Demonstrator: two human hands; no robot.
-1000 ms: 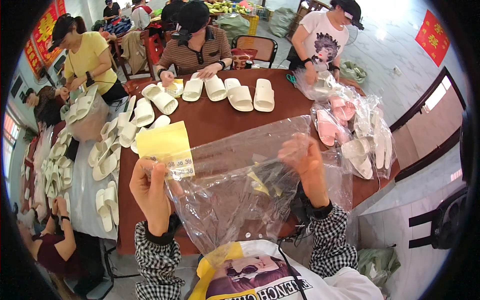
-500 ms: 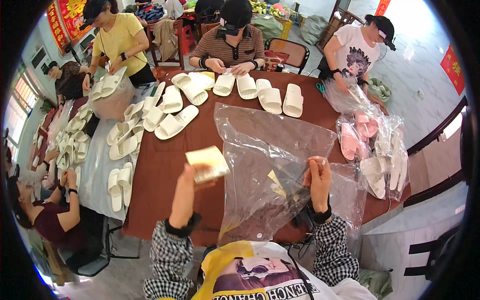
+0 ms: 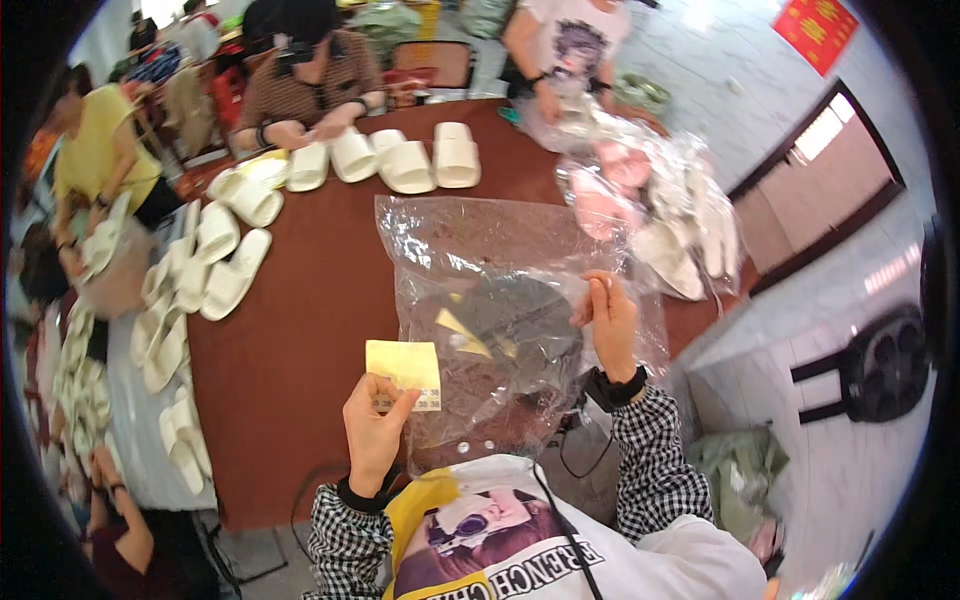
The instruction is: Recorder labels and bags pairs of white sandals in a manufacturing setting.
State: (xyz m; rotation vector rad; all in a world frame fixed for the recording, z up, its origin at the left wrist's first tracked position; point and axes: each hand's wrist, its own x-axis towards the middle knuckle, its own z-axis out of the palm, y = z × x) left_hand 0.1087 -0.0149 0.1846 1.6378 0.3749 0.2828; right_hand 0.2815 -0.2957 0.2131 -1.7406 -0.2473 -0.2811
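My left hand (image 3: 372,428) grips a small yellow-backed sticker sheet (image 3: 402,362) between thumb and fingers, with a strip of printed white labels along its lower edge. Over the table in front of me spreads a large clear plastic bag (image 3: 430,240). Yellow slips of paper (image 3: 462,335) show on or through its film. My right hand (image 3: 612,320) is closed in a pinch at the bag's right side. Whether its fingertips hold the film or a tiny label is too small to tell.
White slippers (image 3: 236,275) line the left and far sides of the brown table (image 3: 310,400). Bagged pink and white slippers (image 3: 670,200) lie at the right. Across the table a person in brown (image 3: 315,85) handles slippers; other people work at left and far right.
My view has swung to the right. The sticker sheet has turned so its printed labels face me, and my left hand is lower. My right hand remains pinched by the bag's right side.
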